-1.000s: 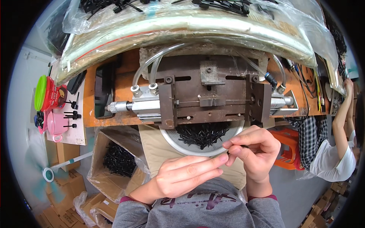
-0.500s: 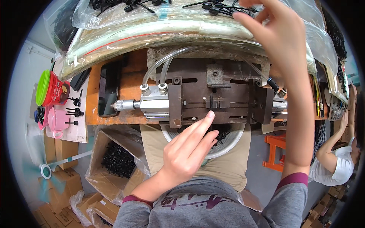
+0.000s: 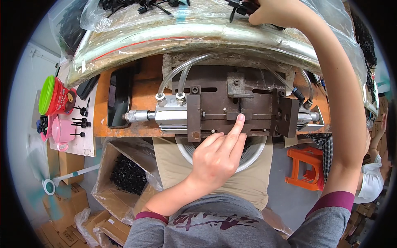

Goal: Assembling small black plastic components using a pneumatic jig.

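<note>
My left hand [image 3: 217, 159] is over the front of a dark metal fixture [image 3: 211, 74]. Its index finger is stretched out, the tip against the lower end of a thin black rod [image 3: 240, 106] standing in the fixture's middle slot; the other fingers bend loosely and hold nothing. At the top right, my right hand [image 3: 275, 13] reaches onto the plastic-covered ledge. Its thumb and fingers are closed on a black plastic stemmed part [image 3: 236, 8], partly hidden by the hand. More such black parts [image 3: 144, 5] lie to its left on the plastic.
Air cylinders [image 3: 171, 115] with clear hoses flank the fixture. A white basket [image 3: 256, 155] sits on my lap. A carton [image 3: 105, 177] of black parts stands left, near a phone [image 3: 118, 99] and pink cup [image 3: 64, 129]. An orange stool [image 3: 304, 167] and a co-worker [image 3: 370, 182] are right.
My right hand has come down onto the black parts and closed on one. My left hand has shifted slightly right and up, its index finger still at the rod.
</note>
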Demonstrator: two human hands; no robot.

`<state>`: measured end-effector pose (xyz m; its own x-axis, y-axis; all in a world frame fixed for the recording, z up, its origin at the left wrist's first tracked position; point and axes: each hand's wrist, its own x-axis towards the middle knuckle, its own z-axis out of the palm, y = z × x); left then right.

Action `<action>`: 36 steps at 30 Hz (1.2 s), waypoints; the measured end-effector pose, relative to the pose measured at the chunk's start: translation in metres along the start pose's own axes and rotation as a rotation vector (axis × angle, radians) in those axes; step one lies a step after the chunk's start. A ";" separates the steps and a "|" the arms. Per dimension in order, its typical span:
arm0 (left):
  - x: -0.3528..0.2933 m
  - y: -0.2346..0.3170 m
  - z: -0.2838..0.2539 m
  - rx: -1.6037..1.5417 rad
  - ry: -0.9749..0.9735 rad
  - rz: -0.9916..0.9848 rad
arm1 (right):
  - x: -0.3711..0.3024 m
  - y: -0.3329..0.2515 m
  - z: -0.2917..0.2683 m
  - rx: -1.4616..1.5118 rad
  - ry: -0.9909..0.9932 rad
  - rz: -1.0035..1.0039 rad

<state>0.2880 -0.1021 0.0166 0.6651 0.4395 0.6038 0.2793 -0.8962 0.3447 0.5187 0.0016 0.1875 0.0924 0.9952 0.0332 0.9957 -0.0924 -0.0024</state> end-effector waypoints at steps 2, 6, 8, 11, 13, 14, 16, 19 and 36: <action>-0.003 -0.002 -0.001 0.012 -0.007 -0.014 | -0.005 -0.002 -0.003 0.122 0.066 0.041; -0.001 0.001 0.001 -0.007 -0.021 0.001 | -0.029 -0.009 -0.030 0.331 0.078 0.294; 0.000 0.001 0.000 0.001 -0.031 0.005 | -0.029 -0.010 -0.034 0.344 0.060 0.366; -0.002 0.000 -0.002 0.025 -0.047 -0.013 | -0.013 -0.001 -0.025 0.230 0.060 0.308; -0.002 0.000 -0.002 0.021 -0.041 -0.017 | -0.010 0.005 -0.019 0.145 0.079 0.152; -0.002 0.000 -0.002 0.014 -0.039 -0.017 | -0.005 0.005 -0.016 0.034 0.078 0.065; -0.002 -0.001 -0.001 0.019 -0.045 0.000 | 0.009 0.004 -0.001 -0.131 0.154 -0.054; -0.003 -0.002 0.000 0.013 -0.046 0.010 | 0.007 0.002 -0.001 -0.181 0.095 -0.174; 0.007 0.011 -0.056 -0.433 -0.234 0.021 | -0.028 0.019 -0.024 0.822 0.309 0.176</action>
<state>0.2573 -0.1059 0.0649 0.8189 0.3515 0.4536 -0.0165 -0.7757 0.6309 0.5350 -0.0286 0.2109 0.3576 0.9046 0.2320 0.6642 -0.0717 -0.7441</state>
